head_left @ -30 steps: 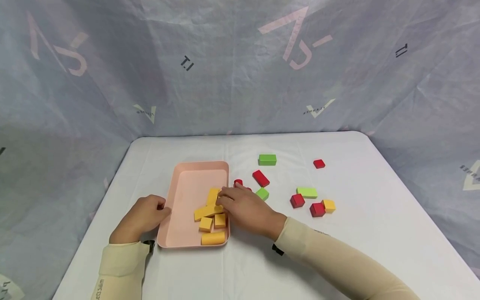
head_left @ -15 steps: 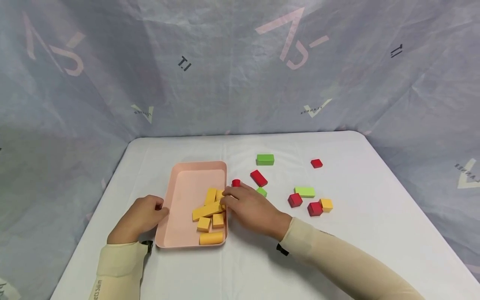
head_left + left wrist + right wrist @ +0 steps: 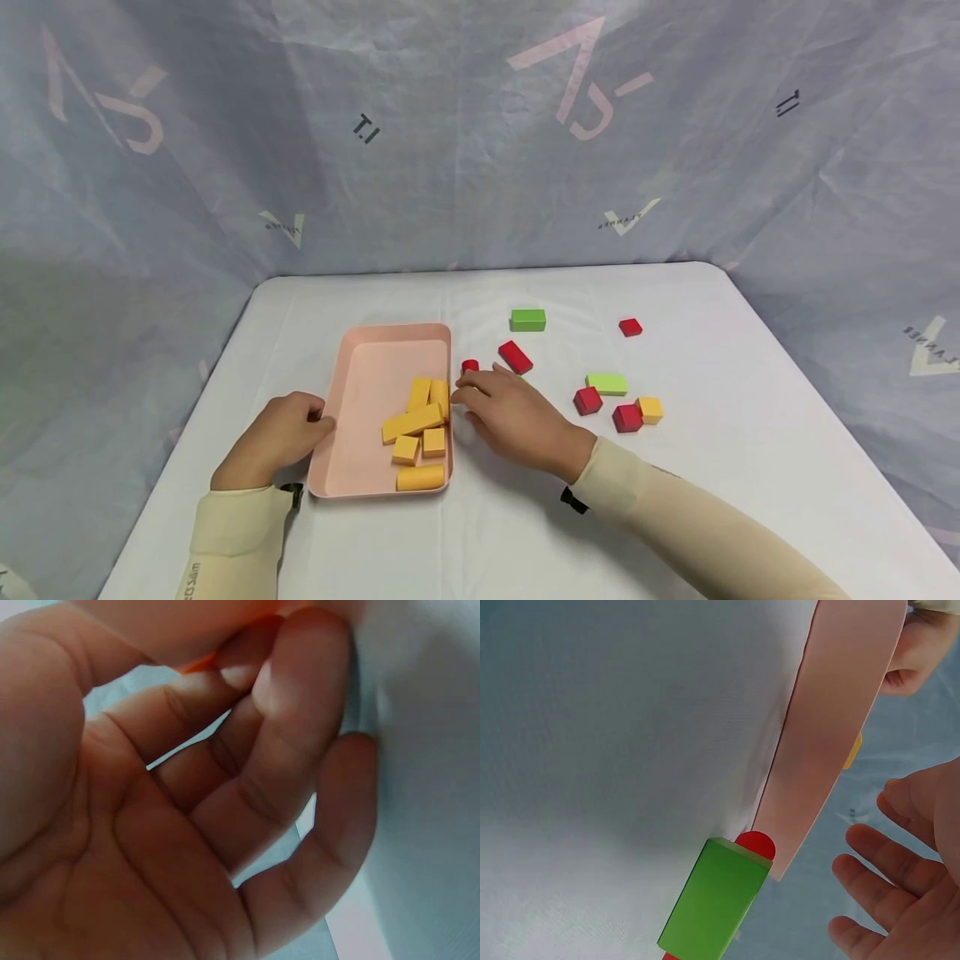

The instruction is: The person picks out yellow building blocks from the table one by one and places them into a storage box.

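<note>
A pink tray (image 3: pixel 365 375) lies on the white table, with several yellow blocks (image 3: pixel 412 423) and a yellow cylinder (image 3: pixel 420 478) in its right part. My left hand (image 3: pixel 272 437) holds the tray's left rim; in the left wrist view its curled fingers (image 3: pixel 304 697) meet the tray wall. Over the tray's right rim hovers my right hand (image 3: pixel 517 421), holding nothing, its fingers loosely bent and apart in the right wrist view. Below that hand, a green block (image 3: pixel 716 900) and a red round piece (image 3: pixel 757 844) lie beside the tray wall.
Right of the tray lie a red bar (image 3: pixel 516 357), a green block (image 3: pixel 528 321) and a flat light green block (image 3: pixel 607 384). Farther right are red cubes (image 3: pixel 588 401), a yellow cube (image 3: pixel 649 410) and a small red piece (image 3: pixel 631 327). Grey cloth (image 3: pixel 465 167) hangs behind the table.
My right hand has let go of a yellow piece in the tray and drawn back to the right, uncovering the pieces there. The left hand stays at the rim.
</note>
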### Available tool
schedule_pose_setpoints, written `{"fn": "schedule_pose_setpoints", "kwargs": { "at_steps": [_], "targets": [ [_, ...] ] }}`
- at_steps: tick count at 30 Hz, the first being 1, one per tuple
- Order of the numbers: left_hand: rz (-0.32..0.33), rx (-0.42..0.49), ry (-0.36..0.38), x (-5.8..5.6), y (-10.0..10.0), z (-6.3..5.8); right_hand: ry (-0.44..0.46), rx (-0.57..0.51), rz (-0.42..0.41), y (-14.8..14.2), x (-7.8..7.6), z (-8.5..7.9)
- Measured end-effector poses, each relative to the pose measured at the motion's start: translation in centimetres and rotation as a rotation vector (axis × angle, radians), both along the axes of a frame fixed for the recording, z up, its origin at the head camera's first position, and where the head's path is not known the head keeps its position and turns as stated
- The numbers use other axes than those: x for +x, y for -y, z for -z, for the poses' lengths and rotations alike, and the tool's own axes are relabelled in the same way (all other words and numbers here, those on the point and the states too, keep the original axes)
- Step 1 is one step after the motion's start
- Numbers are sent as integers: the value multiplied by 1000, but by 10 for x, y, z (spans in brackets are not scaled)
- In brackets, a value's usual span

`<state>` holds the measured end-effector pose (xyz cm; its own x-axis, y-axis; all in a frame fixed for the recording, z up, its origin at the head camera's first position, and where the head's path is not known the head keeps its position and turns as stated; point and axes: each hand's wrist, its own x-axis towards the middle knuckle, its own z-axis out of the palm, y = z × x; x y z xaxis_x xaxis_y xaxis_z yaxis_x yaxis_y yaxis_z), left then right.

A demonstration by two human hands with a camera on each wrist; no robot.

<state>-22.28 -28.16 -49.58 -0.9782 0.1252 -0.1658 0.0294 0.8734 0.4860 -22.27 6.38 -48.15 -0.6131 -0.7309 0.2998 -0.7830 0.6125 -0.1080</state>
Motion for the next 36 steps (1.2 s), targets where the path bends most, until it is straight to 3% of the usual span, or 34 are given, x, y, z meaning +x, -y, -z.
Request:
{"fn": "schedule_pose_setpoints", "kwargs": {
  "at_steps": [18, 36],
  "targets": [
    [7, -6, -11, -1, 0, -1, -38, -39, 1, -11, 1, -1],
    [-2, 12, 1, 0, -1, -1, -17, -47, 34, -28, 3, -5]
  ]
}}
